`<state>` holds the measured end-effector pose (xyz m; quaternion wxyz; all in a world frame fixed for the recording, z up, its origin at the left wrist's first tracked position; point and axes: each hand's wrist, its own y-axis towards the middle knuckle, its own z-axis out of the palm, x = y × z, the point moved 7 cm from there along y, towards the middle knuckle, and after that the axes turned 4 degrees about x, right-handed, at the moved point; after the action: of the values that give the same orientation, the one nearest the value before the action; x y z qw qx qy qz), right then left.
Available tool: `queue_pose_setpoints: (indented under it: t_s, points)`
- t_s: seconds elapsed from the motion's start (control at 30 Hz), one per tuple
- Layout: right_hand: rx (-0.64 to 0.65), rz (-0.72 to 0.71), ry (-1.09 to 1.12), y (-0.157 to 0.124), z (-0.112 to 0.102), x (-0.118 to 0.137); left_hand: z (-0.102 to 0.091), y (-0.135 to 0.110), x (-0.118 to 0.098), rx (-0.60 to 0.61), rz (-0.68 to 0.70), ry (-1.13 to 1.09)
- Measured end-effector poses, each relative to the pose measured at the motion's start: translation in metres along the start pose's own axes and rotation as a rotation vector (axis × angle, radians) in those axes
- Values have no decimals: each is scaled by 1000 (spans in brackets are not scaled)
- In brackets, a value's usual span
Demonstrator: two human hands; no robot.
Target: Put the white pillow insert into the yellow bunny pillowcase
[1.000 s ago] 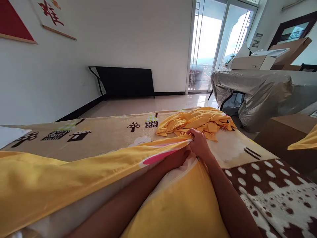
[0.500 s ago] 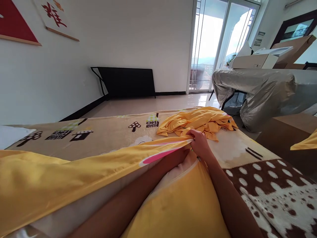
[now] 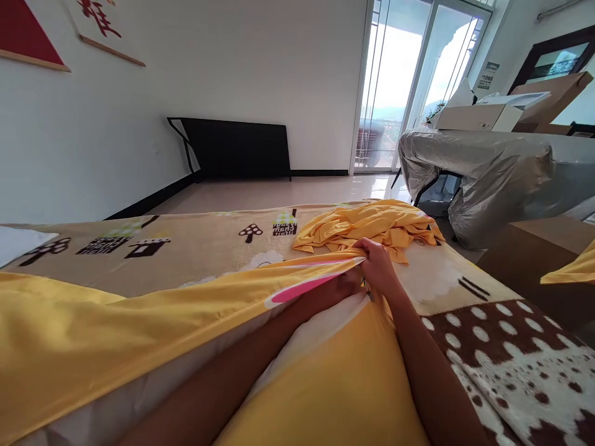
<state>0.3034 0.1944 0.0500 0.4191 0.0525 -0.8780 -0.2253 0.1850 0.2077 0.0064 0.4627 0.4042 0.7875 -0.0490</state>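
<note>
A yellow duvet cover (image 3: 176, 316) with a pink-and-white print stretches across the foreground, its opening gaping around white material (image 3: 320, 316). Pinched in my right hand (image 3: 377, 263) is the far corner of the cover. My left arm runs through the opening. My left hand (image 3: 346, 284) is curled at the same corner, under the cover's edge and right beside my right hand; its fingertips are hidden, so what it grips cannot be made out. Small dark zip parts (image 3: 369, 294) show just below the hands.
A patterned blanket (image 3: 209, 248) lies beneath, with a crumpled yellow cloth (image 3: 367, 226) on it beyond my hands. To the right stand a cardboard box (image 3: 525, 260) and plastic-covered furniture (image 3: 478, 161) carrying open boxes (image 3: 493, 114). A black folded panel (image 3: 237, 148) leans against the wall.
Both hands stay at the cover's corner, shifted very slightly right and up in view. The upper edge is drawn a little tighter, and more white material shows beside my left forearm.
</note>
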Motion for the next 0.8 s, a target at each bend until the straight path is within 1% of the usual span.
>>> queue_pose_setpoints:
  t_s: [0.1,0.23,0.33,0.4,0.5,0.57,0.63,0.7,0.8]
  points:
    - [0,2,16,0,1,0,-7,0,4,3,-35,-37]
    - [19,22,46,1,4,-3,-4,5,3,50,-33,-73]
    - [45,45,102,1,6,-6,1,5,-7,53,5,-50]
    - [67,55,158,1,7,-7,5,3,-16,67,57,1]
    - [101,56,217,1,9,-7,12,0,-29,122,138,96]
    - [113,58,232,0,9,-7,15,0,-32,173,156,129]
    - [121,67,244,0,9,-7,17,1,-31,189,145,136]
    - [132,69,261,0,10,-8,14,1,-29,139,132,148]
    - [133,49,291,-1,9,-7,3,-2,-20,-75,46,180]
